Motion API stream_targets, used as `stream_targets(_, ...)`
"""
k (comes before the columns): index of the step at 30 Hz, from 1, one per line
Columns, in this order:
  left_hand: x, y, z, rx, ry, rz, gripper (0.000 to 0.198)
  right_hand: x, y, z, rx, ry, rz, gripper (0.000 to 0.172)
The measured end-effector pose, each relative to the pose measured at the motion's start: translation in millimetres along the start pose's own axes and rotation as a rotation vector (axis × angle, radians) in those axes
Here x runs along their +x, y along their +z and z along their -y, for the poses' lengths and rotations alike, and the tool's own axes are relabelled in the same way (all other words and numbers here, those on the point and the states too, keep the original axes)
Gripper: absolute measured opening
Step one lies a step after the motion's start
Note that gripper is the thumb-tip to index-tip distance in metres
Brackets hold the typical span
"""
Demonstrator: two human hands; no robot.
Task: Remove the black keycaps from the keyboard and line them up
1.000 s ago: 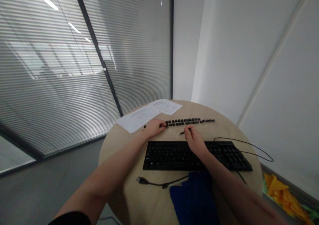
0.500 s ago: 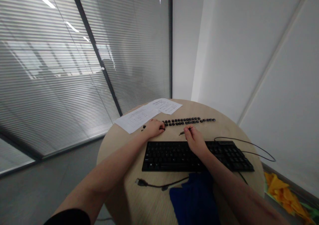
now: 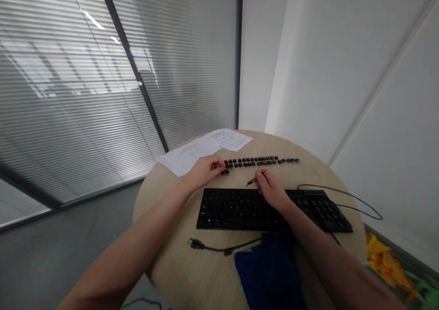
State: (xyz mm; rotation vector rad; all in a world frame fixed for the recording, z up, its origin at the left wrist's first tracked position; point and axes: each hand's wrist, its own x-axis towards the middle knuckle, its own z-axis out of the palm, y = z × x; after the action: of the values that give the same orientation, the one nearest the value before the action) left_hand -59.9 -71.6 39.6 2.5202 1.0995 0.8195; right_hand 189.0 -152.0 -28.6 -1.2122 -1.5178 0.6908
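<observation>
My left hand [image 3: 207, 169] is at the left end of the loose black keycaps, its thumb and fingers pinched on what looks like a dark keycap, mostly hidden. Just under its fingertips lie a couple of keycaps [image 3: 225, 171]. The other keycaps [image 3: 252, 164] stretch to the right in two rough rows. Above the back edge of the black keyboard [image 3: 233, 209], my right hand [image 3: 269, 186] is closed around a thin dark pointed tool [image 3: 251, 182], its tip towards the left. The tool's exact kind cannot be made out.
Printed papers [image 3: 195, 154] lie at the back left of the round table [image 3: 185, 273]. A USB cable [image 3: 212, 248] and a blue cloth [image 3: 267, 273] are in front of the keyboard. More cable [image 3: 363, 205] loops over the right edge. Orange material [image 3: 384, 259] is on the floor.
My left hand has shifted slightly left and back, uncovering keycaps by its fingertips. Two keycaps left of it are out of sight now. My right hand still holds the tool, and the view has tilted slightly.
</observation>
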Motion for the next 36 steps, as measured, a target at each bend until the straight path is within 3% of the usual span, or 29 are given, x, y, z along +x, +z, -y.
stream_targets(4,-17.3,24.5,-16.2,-0.039,0.013,0.078,0.009,-4.1,0.3,4.5,0.024,0.063,0.168,0.032)
stream_targets(9,-25.4,47.4,-12.0,0.050,0.126,0.246,0.011,-8.4,3.3,5.2,-0.011,0.062,0.264,0.031)
stream_targets(12,-26.3,50.4,-6.8,0.049,0.162,0.288,0.014,-9.1,4.8,4.3,-0.032,0.076,0.272,0.031)
stream_targets(18,-26.2,55.0,-3.1,0.012,0.145,0.258,0.015,-9.9,4.5,7.4,-0.031,0.099,0.316,0.033)
stream_targets(27,-26.4,57.9,-1.1,0.038,0.131,0.258,0.018,-13.7,3.4,15.4,-0.278,-0.064,0.387,0.022)
stream_targets(36,-28.0,57.6,-2.8,0.045,0.136,0.254,0.019,-15.8,9.9,22.6,-0.427,-0.170,0.380,0.019)
